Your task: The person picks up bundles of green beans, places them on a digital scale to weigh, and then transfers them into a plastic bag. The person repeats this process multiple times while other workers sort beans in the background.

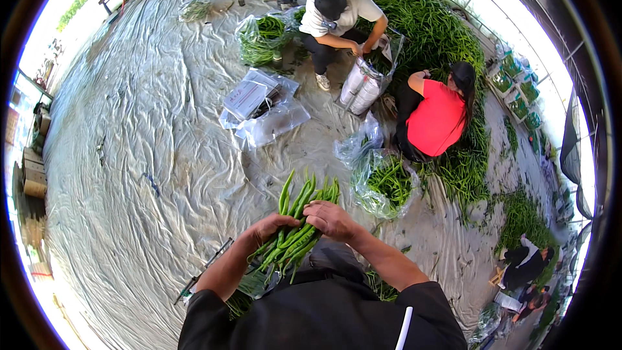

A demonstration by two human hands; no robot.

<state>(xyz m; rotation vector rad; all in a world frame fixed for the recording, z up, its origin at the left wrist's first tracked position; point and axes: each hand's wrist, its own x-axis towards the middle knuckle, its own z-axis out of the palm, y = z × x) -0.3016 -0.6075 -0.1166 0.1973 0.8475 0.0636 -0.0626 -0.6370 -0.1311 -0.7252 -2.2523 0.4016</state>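
A bunch of long green chili peppers is held in front of my body, its stems and tips pointing up and down. My left hand is closed round the bunch from the left side. From the right, my right hand lies over the upper part with its fingers curled onto the peppers. Below the bunch, partly hidden by my arm and body, more green peppers show by my left elbow.
Ahead to the right stands an open plastic bag of peppers. A person in white and a person in red work beside a large pepper heap. A stack of flat plastic bags lies on the wrinkled grey sheet.
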